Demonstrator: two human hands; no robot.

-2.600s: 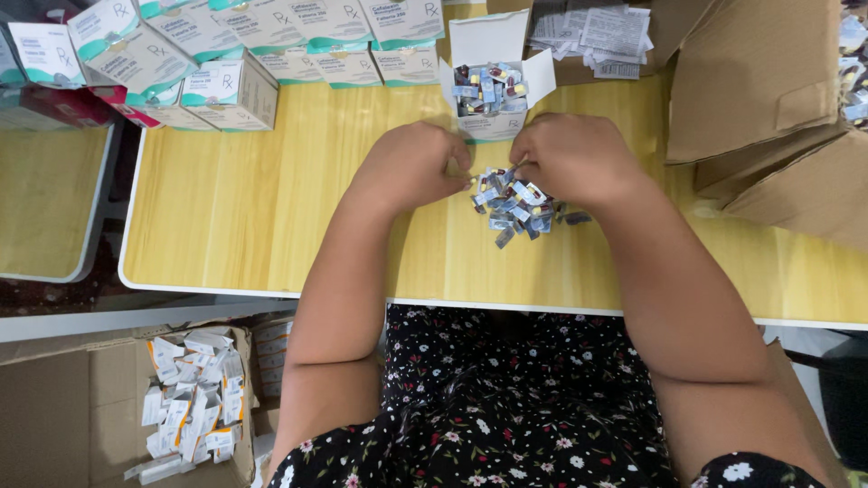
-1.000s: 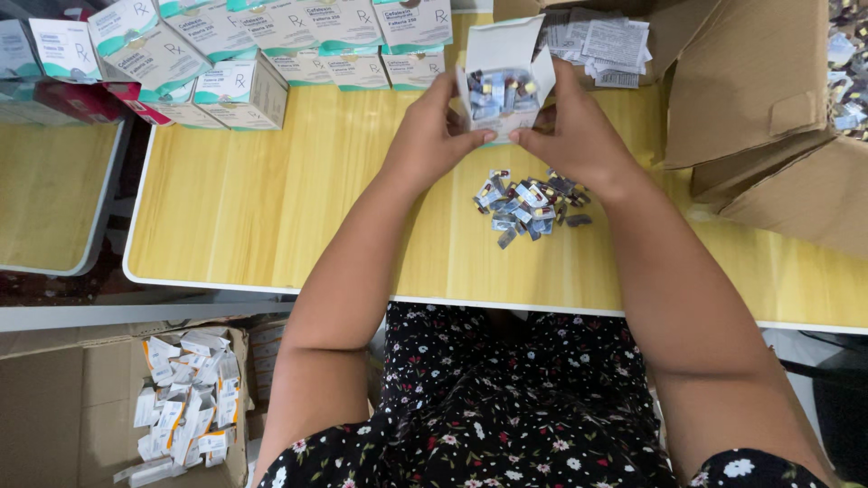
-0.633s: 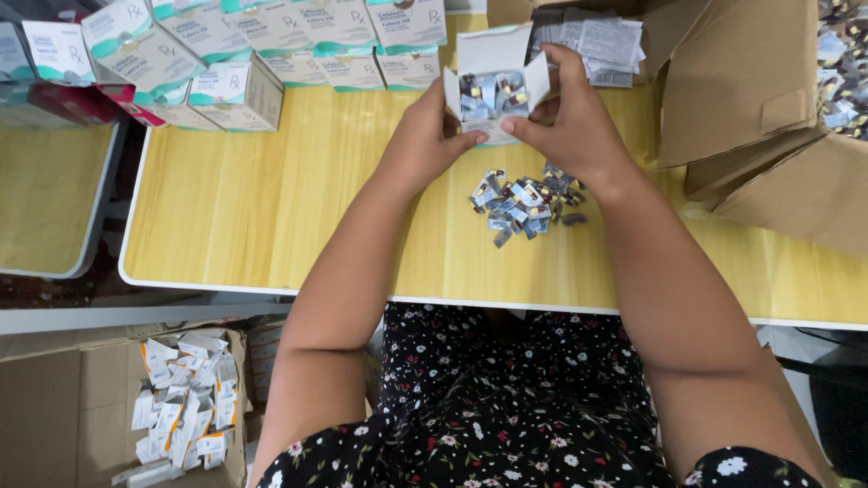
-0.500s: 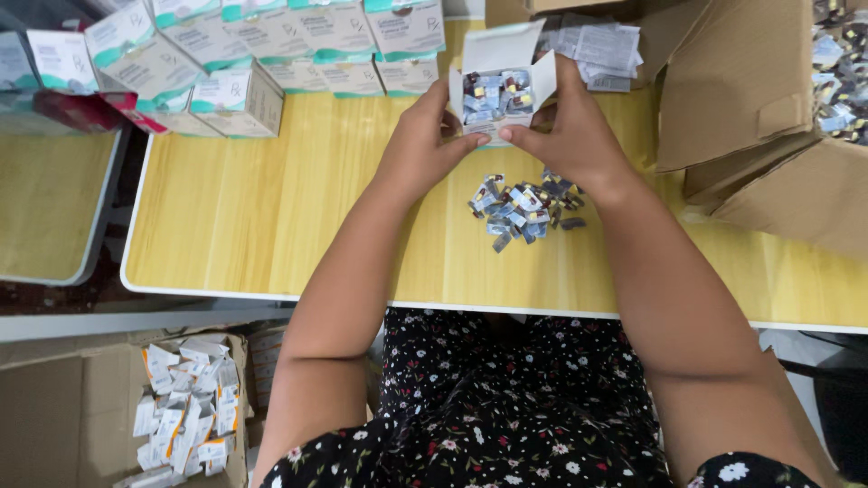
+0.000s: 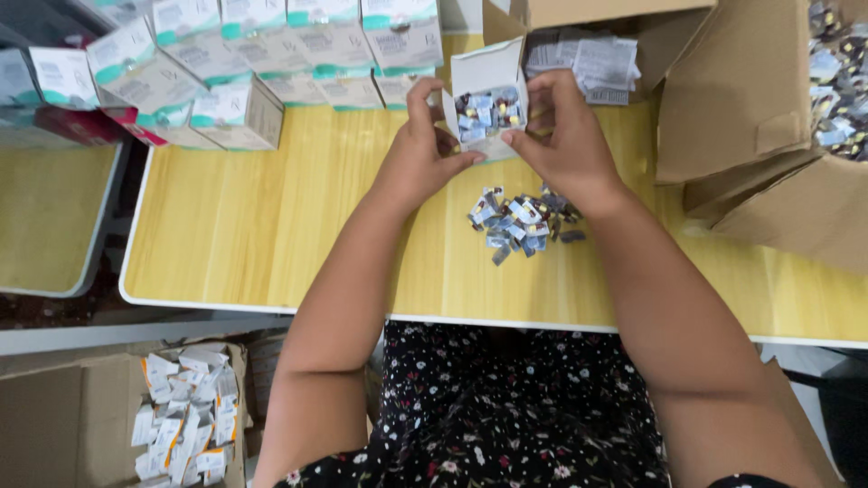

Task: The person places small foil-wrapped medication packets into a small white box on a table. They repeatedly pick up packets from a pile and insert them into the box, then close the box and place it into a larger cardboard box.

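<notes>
Holding a small white carton (image 5: 488, 99) with open flaps, full of small sachets, near the bench's far edge, the left hand (image 5: 420, 158) and right hand (image 5: 565, 145) close their fingers on its sides above a loose sachet pile (image 5: 524, 221).

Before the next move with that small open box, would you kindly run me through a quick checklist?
1. Small white box held by both hands: ok, left hand and right hand touch its sides.
2. Top flap open: ok, raised behind the opening.
3. Sachets inside the box: ok, several visible; whether it is full, cannot tell.
4. Loose pile of sachets on the table: ok, near the right wrist.
5. Pile away from the table edge: ok.
6. Sealed boxes stacked apart at the far left: ok.
</notes>
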